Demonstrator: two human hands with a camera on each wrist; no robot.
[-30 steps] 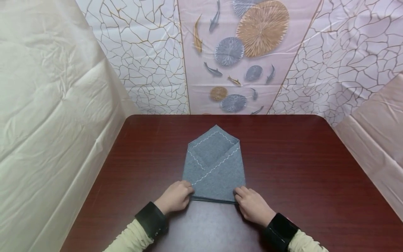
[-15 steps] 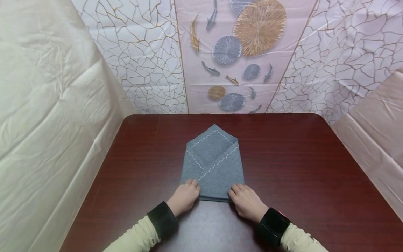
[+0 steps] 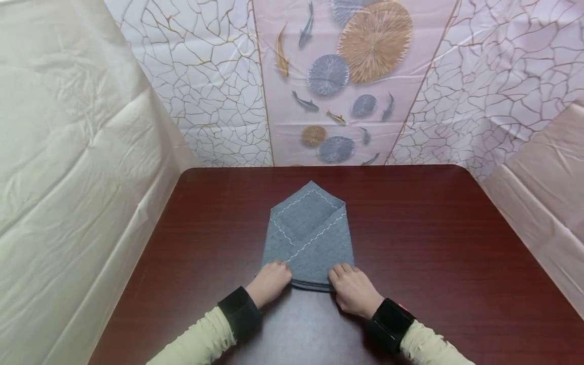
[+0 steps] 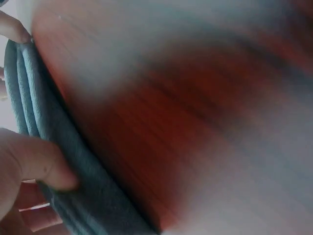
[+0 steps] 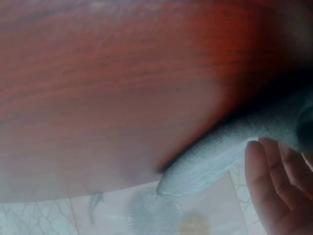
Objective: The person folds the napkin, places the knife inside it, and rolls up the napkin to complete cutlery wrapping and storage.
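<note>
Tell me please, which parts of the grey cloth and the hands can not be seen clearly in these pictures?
- Head view: near corners of the grey cloth hidden under the left hand and right hand.
- Head view: fingertips curled out of sight on the cloth.
- Left wrist view: table blurred; the hand cut off by the frame edge.
- Right wrist view: cloth out of focus; only some fingers show.

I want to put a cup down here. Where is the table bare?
The table is bare right of the folded grey cloth, left of it, and behind its tip. It is crowded at the near edge: left hand and right hand hold the cloth.
</note>
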